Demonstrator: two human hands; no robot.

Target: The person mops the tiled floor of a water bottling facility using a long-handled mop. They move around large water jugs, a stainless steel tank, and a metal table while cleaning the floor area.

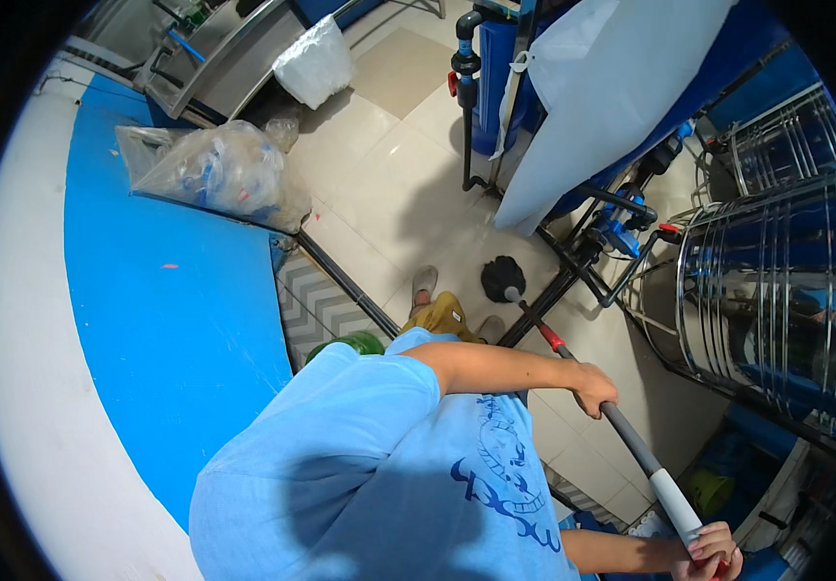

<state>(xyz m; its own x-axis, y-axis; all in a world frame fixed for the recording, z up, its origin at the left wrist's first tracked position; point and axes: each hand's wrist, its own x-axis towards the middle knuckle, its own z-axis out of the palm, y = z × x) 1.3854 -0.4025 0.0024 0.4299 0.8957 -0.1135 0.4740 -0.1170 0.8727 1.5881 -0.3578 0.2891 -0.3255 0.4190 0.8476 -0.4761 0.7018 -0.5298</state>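
A long-handled mop (629,436) slants across the right half of the head view. Its dark, shaggy head (501,277) rests on the tiled floor (382,174), near my sandalled feet. My left hand (595,391) is wrapped around the grey part of the pole, below the red collar (552,338). Further down, near the bottom right edge, my right hand (712,553) grips the pole's end past the white sleeve (674,501). My light blue printed shirt (360,465) fills the lower middle.
Shiny steel tanks (759,290) stand right, beside black pipes and a blue pump (618,229). A white sheet (607,94) hangs at top right. Left are a bulging clear plastic bag (222,171), a blue-and-white wall (171,305), a steel sink (222,58) and a wrapped white bundle (316,62).
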